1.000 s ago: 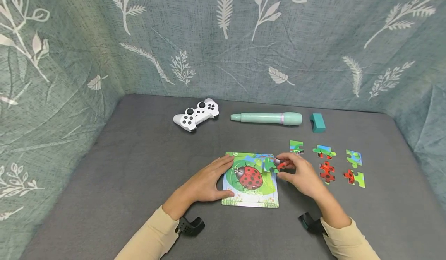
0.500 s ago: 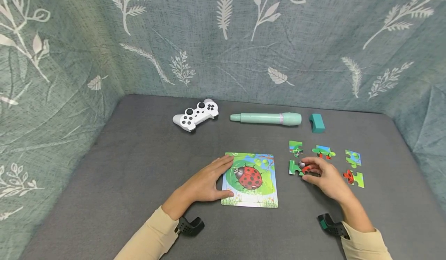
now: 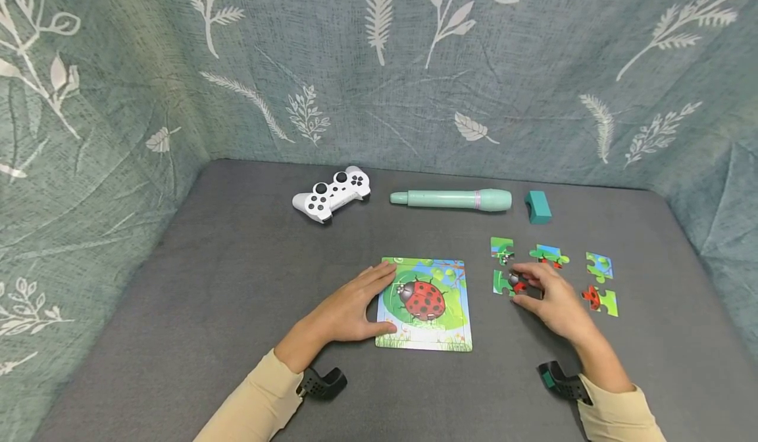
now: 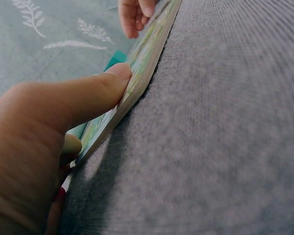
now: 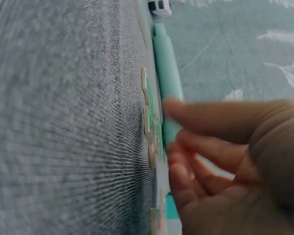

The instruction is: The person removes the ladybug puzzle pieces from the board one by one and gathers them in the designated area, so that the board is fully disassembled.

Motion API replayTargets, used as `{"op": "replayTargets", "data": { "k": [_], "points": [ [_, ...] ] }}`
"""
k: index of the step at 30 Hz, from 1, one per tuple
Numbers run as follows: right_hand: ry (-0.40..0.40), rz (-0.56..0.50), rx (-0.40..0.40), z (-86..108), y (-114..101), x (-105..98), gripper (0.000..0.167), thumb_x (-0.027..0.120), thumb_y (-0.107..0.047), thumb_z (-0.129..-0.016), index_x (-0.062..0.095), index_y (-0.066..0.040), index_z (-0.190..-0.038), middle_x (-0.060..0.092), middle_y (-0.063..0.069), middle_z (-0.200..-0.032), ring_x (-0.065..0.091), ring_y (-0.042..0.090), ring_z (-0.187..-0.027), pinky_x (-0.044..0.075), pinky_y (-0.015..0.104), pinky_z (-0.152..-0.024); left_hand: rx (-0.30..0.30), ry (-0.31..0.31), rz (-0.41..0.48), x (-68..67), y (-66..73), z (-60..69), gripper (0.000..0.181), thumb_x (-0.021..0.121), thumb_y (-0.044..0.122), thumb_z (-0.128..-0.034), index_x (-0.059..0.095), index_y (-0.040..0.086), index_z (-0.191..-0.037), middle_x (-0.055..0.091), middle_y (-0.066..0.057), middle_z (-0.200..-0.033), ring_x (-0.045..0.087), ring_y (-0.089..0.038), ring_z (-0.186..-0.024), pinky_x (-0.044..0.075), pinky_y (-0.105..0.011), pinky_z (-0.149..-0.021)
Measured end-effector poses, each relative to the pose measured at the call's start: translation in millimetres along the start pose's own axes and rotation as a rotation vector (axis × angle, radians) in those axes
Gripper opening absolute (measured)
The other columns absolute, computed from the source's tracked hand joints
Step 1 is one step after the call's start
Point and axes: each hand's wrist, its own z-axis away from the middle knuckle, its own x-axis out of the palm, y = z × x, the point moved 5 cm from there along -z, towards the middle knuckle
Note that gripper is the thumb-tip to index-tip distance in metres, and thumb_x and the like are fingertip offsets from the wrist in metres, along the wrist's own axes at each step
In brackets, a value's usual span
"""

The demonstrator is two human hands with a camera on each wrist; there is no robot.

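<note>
Puzzle board (image 3: 450, 333) at lower centre, loose pieces (image 3: 608, 302) towards the right.
Head view: the left hand (image 3: 349, 307) rests, fingers extended, on the board's left edge; the right hand (image 3: 553, 297) is just beside a ladybug-head piece (image 3: 514, 280), right of centre. Left wrist view: the thumb (image 4: 95, 95) touches the board's top. Right wrist view: fingertips blurred but parted — grasping nothing visible — with pieces at centre.

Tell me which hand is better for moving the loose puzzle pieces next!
Probably the right hand: its fingertips are at the loose puzzle pieces. The left hand is farther away, resting on the edge of the ladybug board.
</note>
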Motion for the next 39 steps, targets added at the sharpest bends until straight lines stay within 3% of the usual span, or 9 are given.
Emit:
{"op": "replayTargets", "data": {
  "k": [4, 8, 13, 18, 21, 28, 35, 39],
  "points": [
    [-0.029, -0.081, -0.028, 3.6, -16, 3, 0.050, 0.074, -0.012, -0.083, 0.056, -0.005, -0.128, 0.056, 0.012, -0.126, 0.058, 0.031, -0.111, 0.049, 0.037, -0.093, 0.000, 0.004, 0.043, -0.4, -0.9, 0.3, 0.085, 0.073, 0.044, -0.0792, 0.039, -0.001, -0.143, 0.034, -0.010, -0.152, 0.027, -0.026, -0.143, 0.023, -0.041, -0.120],
    [-0.086, -0.123, -0.076, 9.5, -33, 13, 0.049, 0.074, -0.015, -0.083, 0.057, -0.004, -0.128, 0.057, 0.010, -0.124, 0.059, 0.031, -0.111, 0.049, 0.039, -0.096, 0.015, 0.030, 0.101, -2.1, -1.8, 0.6, 0.081, 0.075, 0.040, -0.0783, 0.043, 0.000, -0.141, 0.037, -0.010, -0.151, 0.031, -0.025, -0.142, 0.023, -0.040, -0.120],
    [-0.150, -0.107, -0.142, 16.4, -48, 29, 0.047, 0.075, -0.018, -0.082, 0.059, -0.005, -0.124, 0.059, 0.007, -0.124, 0.059, 0.028, -0.113, 0.050, 0.039, -0.097, 0.045, 0.031, 0.137, -3.1, 3.4, 0.8, 0.073, 0.075, 0.035, -0.0802, 0.046, 0.003, -0.140, 0.040, -0.010, -0.149, 0.036, -0.027, -0.139, 0.026, -0.039, -0.118],
    [-0.193, -0.051, -0.216, 20.8, -59, 43, 0.046, 0.078, -0.019, -0.079, 0.061, -0.007, -0.120, 0.061, 0.005, -0.121, 0.061, 0.023, -0.108, 0.052, 0.035, -0.093, 0.106, 0.041, 0.150, -3.9, 17.8, -0.7, 0.062, 0.073, 0.027, -0.0829, 0.052, 0.003, -0.136, 0.047, -0.010, -0.144, 0.041, -0.026, -0.136, 0.036, -0.039, -0.113],
    [-0.209, -0.004, -0.245, 22.5, -62, 48, 0.046, 0.079, -0.019, -0.078, 0.062, -0.009, -0.119, 0.061, 0.003, -0.120, 0.060, 0.022, -0.108, 0.052, 0.036, -0.092, 0.148, 0.033, 0.135, -1.8, 30.0, -1.4, 0.056, 0.072, 0.026, -0.0847, 0.054, 0.004, -0.134, 0.052, -0.008, -0.140, 0.045, -0.022, -0.133, 0.039, -0.036, -0.111],
    [-0.198, 0.099, -0.285, 24.3, -67, 55, 0.048, 0.081, -0.017, -0.075, 0.063, -0.010, -0.119, 0.061, 0.002, -0.120, 0.057, 0.022, -0.113, 0.050, 0.044, -0.094, 0.208, -0.068, 0.065, 13.0, 53.9, -0.8, 0.044, 0.064, 0.029, -0.0914, 0.059, 0.010, -0.131, 0.052, -0.002, -0.140, 0.046, -0.015, -0.132, 0.038, -0.032, -0.111],
    [-0.183, 0.165, -0.323, 24.9, -71, 61, 0.045, 0.081, -0.015, -0.074, 0.065, -0.006, -0.115, 0.061, 0.003, -0.118, 0.055, 0.022, -0.111, 0.049, 0.043, -0.092, 0.260, -0.102, -0.029, 21.9, 58.9, -0.3, 0.038, 0.061, 0.028, -0.0928, 0.063, 0.010, -0.126, 0.053, -0.001, -0.140, 0.047, -0.014, -0.132, 0.037, -0.028, -0.112],
    [-0.171, 0.175, -0.344, 26.1, -73, 61, 0.041, 0.080, -0.014, -0.074, 0.066, -0.004, -0.112, 0.062, 0.003, -0.115, 0.055, 0.021, -0.108, 0.050, 0.042, -0.091, 0.273, -0.101, -0.037, 22.5, 58.2, -0.5, 0.037, 0.061, 0.026, -0.0932, 0.063, 0.010, -0.126, 0.053, -0.002, -0.139, 0.047, -0.015, -0.131, 0.038, -0.028, -0.111]
  ]
}}
